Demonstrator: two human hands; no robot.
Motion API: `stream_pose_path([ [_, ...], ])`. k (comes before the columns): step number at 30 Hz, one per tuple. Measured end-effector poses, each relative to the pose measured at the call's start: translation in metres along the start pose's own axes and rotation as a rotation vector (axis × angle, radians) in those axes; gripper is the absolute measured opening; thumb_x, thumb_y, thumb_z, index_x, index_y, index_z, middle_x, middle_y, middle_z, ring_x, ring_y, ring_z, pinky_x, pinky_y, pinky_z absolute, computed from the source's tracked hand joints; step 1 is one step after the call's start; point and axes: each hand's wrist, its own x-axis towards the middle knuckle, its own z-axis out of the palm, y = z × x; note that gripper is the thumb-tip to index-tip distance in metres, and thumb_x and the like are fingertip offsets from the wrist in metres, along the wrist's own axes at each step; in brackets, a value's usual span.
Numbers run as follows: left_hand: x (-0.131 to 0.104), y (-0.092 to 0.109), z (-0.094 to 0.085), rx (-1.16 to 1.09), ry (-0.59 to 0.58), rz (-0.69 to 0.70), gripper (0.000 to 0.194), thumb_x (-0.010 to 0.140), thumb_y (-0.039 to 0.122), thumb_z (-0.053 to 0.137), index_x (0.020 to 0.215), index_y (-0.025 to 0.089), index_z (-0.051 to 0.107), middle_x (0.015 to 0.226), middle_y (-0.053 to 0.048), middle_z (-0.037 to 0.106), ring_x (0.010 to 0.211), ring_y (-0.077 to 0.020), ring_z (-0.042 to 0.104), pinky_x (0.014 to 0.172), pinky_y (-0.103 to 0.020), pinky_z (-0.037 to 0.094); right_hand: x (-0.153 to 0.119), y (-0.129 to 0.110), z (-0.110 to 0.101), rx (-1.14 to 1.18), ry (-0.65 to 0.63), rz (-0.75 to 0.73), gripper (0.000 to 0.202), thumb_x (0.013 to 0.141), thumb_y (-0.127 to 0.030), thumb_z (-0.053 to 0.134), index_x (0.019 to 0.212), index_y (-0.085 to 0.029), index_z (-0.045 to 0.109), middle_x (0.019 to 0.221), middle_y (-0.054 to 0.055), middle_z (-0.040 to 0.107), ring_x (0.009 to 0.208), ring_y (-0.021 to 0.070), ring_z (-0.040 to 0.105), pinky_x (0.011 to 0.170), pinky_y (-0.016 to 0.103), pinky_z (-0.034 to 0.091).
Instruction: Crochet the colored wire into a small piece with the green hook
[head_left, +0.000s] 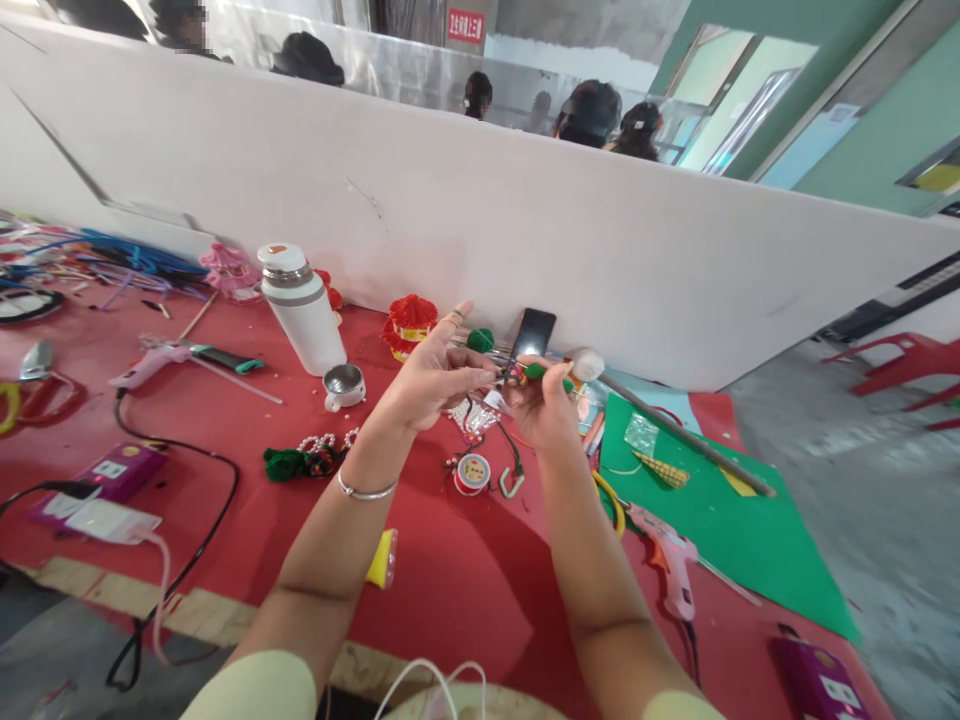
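Both hands are raised over the middle of the red table, close together. My left hand pinches a thin dark strand, its index finger pointing up. Between thumb and fingers of my right hand is a small green piece, with dark strand parts reaching toward the left hand. Just behind them a black phone leans on the white partition, and a green ball lies beside it. Below the hands are a spool of red thread, white beads and a pale green hook-shaped piece.
Left: white thermos, metal cup, green-and-bead bundle, glue gun, purple power strip. Right: green sheet, long rod, pink glue gun. The white partition stands behind, with people's heads beyond it.
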Motion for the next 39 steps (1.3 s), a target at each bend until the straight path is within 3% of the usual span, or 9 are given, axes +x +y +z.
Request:
stream_pose_path([
  [9,-0.006,0.011,-0.005,0.134,-0.017,0.059,0.119,0.072,0.015,0.085,0.176,0.026,0.029,0.081,0.0,0.073,0.053,-0.0095,0.054,0.04,-0.023,0.025,0.002,-0.014,-0.003,0.059,-0.153,0.086,0.053,0.077,-0.078,0.085,0.086,-0.026,0.086,0.065,0.0,0.077,0.049,0.0113,0.065,0.047,0.024,0.055],
  [15,-0.007,0.011,-0.007,0.123,-0.007,0.037,0.113,0.076,0.016,0.084,0.175,0.025,0.03,0.082,0.0,0.074,0.047,-0.006,0.045,0.04,-0.024,0.025,0.004,-0.015,-0.007,0.015,-0.129,0.104,0.056,0.075,-0.08,0.086,0.084,-0.024,0.085,0.067,0.001,0.079,0.048,0.0123,0.066,0.047,0.027,0.058],
  [24,-0.009,0.016,-0.002,0.127,0.015,0.024,0.112,0.075,0.017,0.087,0.174,0.029,0.036,0.08,0.0,0.074,0.046,-0.0069,0.049,0.036,-0.022,0.021,0.004,-0.015,-0.011,0.018,-0.155,0.124,0.052,0.079,-0.074,0.085,0.083,-0.022,0.083,0.062,0.0,0.076,0.046,0.0128,0.067,0.047,0.027,0.059],
  [34,-0.008,0.013,-0.005,0.146,0.033,0.076,0.108,0.075,0.018,0.089,0.172,0.03,0.042,0.079,0.0,0.074,0.047,-0.008,0.051,0.036,-0.022,0.029,0.001,-0.02,-0.009,-0.065,-0.094,0.066,0.042,0.081,-0.063,0.088,0.081,-0.021,0.082,0.074,0.001,0.081,0.049,0.0152,0.072,0.049,0.031,0.065],
  [39,-0.008,0.011,-0.006,0.183,0.044,0.115,0.104,0.077,0.018,0.088,0.171,0.029,0.044,0.08,0.0,0.075,0.049,-0.0082,0.052,0.037,-0.022,0.029,0.0,-0.023,-0.009,-0.125,-0.113,0.041,0.038,0.084,-0.06,0.086,0.082,-0.022,0.085,0.065,0.002,0.078,0.055,0.0206,0.077,0.051,0.032,0.066],
])
